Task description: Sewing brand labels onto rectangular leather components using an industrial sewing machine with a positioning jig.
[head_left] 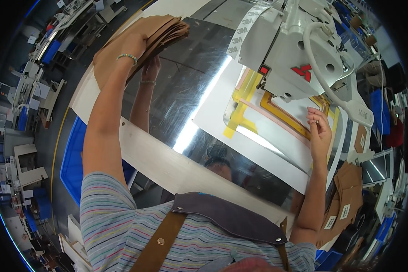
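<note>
At the far left of the table, my left hand (135, 45) closes on a stack of thin brown flat pieces (111, 59); its fingertips are partly hidden there. The edges of the stack are fanned out at its right end. My right hand (320, 131) hovers over the right side of the work area with loosely bent fingers and nothing in them. Beside it lies a yellow-brown clamp frame (283, 115) under the head of a white sewing machine (294, 59). Yellow tape (241, 120) and a pinkish strip edge a white sheet (258, 156) around the frame.
A shiny metal plate (186, 90) covers the table's middle and mirrors my arm. Its pale front edge (167, 167) runs before me. A blue bin (75, 158) stands below at left. More brown pieces (344, 195) with white labels lie at right, below a control handset (359, 113).
</note>
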Motion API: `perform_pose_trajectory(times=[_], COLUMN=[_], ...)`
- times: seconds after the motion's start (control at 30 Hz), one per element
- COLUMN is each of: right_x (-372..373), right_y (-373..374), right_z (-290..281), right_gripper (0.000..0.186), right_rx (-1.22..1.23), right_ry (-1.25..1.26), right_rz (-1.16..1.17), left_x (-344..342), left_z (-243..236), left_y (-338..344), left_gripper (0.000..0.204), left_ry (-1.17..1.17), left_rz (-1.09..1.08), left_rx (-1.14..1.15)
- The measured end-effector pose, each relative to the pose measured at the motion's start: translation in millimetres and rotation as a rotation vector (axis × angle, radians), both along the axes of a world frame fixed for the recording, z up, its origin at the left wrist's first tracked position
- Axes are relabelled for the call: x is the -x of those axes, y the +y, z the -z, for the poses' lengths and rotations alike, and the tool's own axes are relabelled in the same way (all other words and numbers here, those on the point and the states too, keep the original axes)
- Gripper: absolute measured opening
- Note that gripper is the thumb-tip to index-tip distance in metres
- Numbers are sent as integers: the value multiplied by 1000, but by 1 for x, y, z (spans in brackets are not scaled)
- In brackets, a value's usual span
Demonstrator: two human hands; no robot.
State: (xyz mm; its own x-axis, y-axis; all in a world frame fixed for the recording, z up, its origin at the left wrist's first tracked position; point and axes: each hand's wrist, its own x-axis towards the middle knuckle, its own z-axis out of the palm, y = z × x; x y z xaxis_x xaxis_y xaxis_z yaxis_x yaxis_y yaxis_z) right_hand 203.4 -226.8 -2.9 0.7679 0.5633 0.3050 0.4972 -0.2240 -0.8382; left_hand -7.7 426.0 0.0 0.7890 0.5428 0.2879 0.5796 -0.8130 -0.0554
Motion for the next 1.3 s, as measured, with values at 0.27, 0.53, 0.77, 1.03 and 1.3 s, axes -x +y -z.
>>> perform_pose_trajectory(times=[0.27, 0.53, 0.77, 1.03, 1.3], right_x=[4, 60, 81, 70, 71], right_y=[5, 46, 103, 137, 119], right_z=[-3, -39, -18, 10, 15], right_gripper=[19, 21, 24, 19, 10], right_rx=[30, 216, 343, 457, 406], right_ry=[-159, -594, -950, -1093, -1139], right_rz=[-3, -269, -383, -369, -250], left_x=[-9, 15, 42, 109, 113], left_z=[-49, -16, 2, 10, 16], left_y=[-57, -244, -289, -229, -180], left_gripper=[23, 16, 40, 24, 30], left_ry=[-714, -212, -91, -150, -89], left_rz=[53, 865, 868, 542, 556], left_rx=[7, -154, -64, -41, -144])
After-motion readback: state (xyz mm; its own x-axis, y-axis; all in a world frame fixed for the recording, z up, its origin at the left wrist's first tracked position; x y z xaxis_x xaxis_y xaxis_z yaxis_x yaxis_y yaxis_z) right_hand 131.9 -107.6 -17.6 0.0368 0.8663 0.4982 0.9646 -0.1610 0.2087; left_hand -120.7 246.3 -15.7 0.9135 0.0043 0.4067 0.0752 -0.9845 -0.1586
